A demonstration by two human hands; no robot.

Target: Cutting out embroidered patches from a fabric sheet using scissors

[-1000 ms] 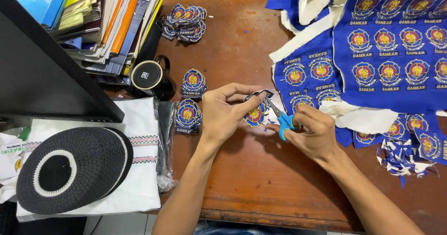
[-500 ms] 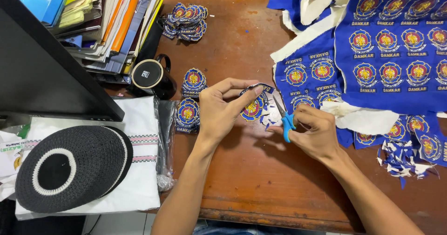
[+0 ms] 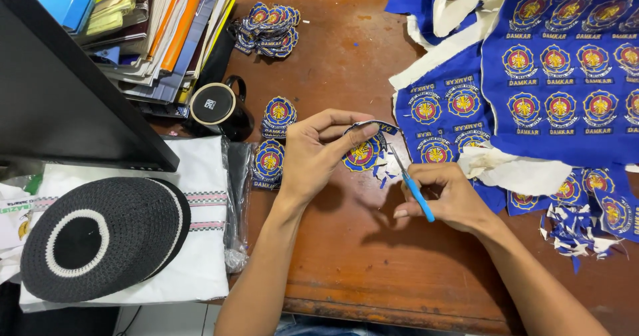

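Left grip (image 3: pixel 318 151) pinches the round patch (image 3: pixel 363 153); right grip (image 3: pixel 447 196), closed on scissors (image 3: pixel 409 183), points blades up-left at its edge.

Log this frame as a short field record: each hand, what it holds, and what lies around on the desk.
left hand: pinches a round embroidered patch by its edge
right hand: grips small blue-handled scissors, blades at the patch's edge
offcuts: blue and white scraps, right of the hands
blue patch sheet: uncut, upper right
cut patches: piled at the top, more beside the black mug
knitted cap: black and white, lower left
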